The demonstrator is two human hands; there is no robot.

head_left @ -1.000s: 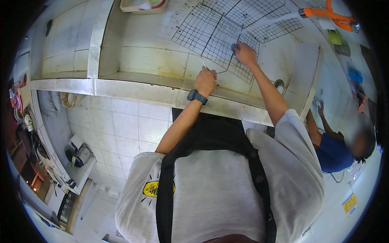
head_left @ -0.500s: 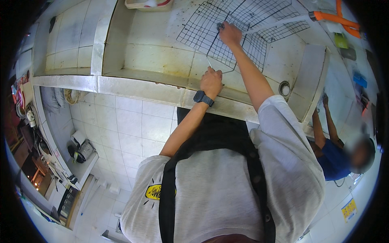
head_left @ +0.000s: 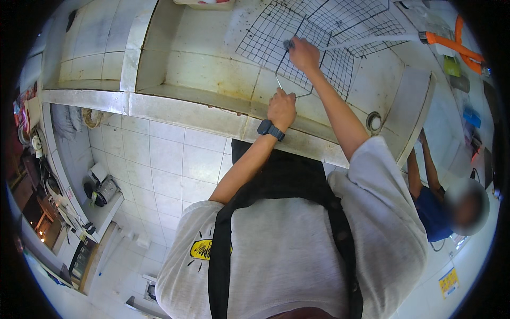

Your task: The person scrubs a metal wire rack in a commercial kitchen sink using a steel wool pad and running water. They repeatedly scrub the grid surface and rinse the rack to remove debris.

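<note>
A black wire grid rack (head_left: pixel 265 40) lies tilted in the tiled sink (head_left: pixel 207 72). Its bent metal handle (head_left: pixel 278 80) reaches toward the sink's front edge. My left hand (head_left: pixel 281 109), with a dark watch on the wrist, is closed round the end of that handle. My right hand (head_left: pixel 305 56) is over the middle of the grid, its fingers closed on a grey metal scouring pad (head_left: pixel 288 44). The pad rests against the wires; my fingers hide part of it.
An orange hose (head_left: pixel 451 48) joins a pale pipe or water stream (head_left: pixel 372 39) above the rack. A round drain (head_left: pixel 374 121) is at the sink's right. A basin (head_left: pixel 210 4) stands at the far edge. Another person (head_left: pixel 435 207) works at the right.
My right hand has moved a little nearer to me with the scouring pad along the grid. My left hand keeps its grip on the handle. The whole view has shifted slightly.
</note>
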